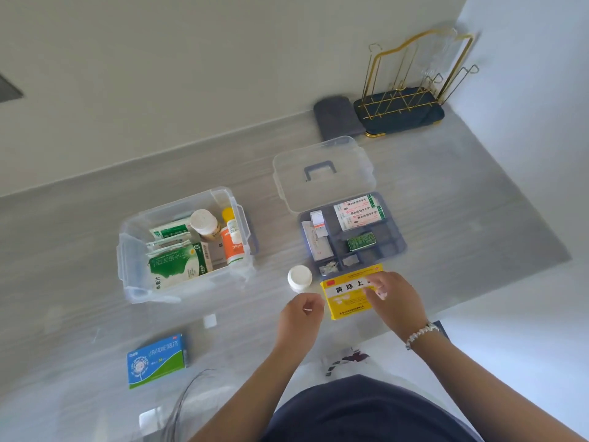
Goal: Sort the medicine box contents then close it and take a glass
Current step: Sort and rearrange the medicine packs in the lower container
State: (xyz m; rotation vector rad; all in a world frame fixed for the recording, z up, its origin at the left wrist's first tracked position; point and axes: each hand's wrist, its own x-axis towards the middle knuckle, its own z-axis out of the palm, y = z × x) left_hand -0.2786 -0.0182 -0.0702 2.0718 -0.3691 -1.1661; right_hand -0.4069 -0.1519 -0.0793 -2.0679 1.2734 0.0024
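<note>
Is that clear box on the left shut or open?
Open. The clear box has no lid on; packets and bottles show from above. The lid lies separately beside it.
</note>
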